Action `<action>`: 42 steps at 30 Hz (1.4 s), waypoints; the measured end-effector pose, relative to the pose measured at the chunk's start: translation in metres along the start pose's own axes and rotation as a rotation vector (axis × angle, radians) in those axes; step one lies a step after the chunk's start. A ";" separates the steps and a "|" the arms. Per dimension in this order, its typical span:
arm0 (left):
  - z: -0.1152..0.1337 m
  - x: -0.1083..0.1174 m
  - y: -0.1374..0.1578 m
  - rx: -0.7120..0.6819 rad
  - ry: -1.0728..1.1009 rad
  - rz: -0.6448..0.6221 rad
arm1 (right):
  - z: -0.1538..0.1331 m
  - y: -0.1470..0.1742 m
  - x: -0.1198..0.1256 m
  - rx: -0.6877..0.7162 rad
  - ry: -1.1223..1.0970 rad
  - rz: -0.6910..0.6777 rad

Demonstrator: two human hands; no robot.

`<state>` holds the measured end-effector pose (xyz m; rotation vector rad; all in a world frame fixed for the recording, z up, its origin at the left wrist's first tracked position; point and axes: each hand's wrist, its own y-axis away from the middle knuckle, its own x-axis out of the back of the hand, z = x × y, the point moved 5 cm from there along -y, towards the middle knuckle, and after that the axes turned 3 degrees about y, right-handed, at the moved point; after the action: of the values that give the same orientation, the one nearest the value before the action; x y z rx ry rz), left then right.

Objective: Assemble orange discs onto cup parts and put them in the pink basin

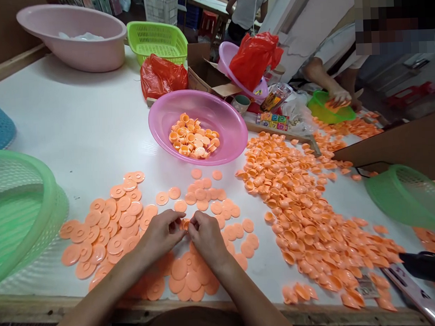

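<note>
My left hand (171, 227) and my right hand (204, 230) meet over the middle of the table, fingers closed in pinches. Between their fingertips is a small orange plastic cup (185, 224), partly covered by the fingers. Flat orange discs (114, 223) lie heaped to the left, with more small discs (200, 192) beyond the hands and a pile of discs (189, 278) just below them. To the right spreads a large heap of orange cups (305, 217). A pink basin (197, 99) beyond the hands holds several cup-and-disc pieces (193, 137).
Green baskets stand left (43, 188) and right (400, 194). At the back are a pale pink tub (78, 44), a lime basket (156, 41), red plastic bags (163, 77) and a cardboard box (203, 78). Another person's hand (338, 96) is over a green bowl (319, 107).
</note>
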<state>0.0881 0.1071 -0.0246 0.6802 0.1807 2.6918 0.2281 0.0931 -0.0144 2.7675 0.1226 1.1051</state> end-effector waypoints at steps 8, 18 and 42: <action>0.000 -0.009 -0.005 0.178 0.074 0.018 | -0.006 0.000 -0.004 0.021 0.059 -0.015; 0.007 -0.011 -0.007 0.169 -0.108 0.058 | 0.011 0.002 -0.012 -0.084 -0.200 0.089; 0.082 0.026 -0.034 0.159 0.725 -0.103 | 0.149 0.033 0.160 -0.251 0.243 0.540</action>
<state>0.1167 0.1513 0.0520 -0.2905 0.5917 2.7155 0.4473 0.0650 -0.0074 2.4857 -0.7230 1.4514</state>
